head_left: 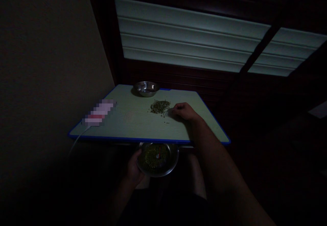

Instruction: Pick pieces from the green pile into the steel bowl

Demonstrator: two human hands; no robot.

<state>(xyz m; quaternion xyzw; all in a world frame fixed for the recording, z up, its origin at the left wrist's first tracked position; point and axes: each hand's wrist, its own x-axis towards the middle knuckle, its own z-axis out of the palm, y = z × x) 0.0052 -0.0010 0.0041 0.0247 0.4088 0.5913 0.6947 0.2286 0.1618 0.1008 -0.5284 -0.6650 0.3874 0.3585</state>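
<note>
Below, left hand (134, 167) (shadowed), holding bowl (173, 157)

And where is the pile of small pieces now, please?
In the head view, the pile lies on the table, left of the right hand and nearer the camera than the far metal bowl.

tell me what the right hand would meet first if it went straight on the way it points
Most likely the pile of small grains, just beyond the pale object at the right hand; its height above the tabletop is unclear.
</note>
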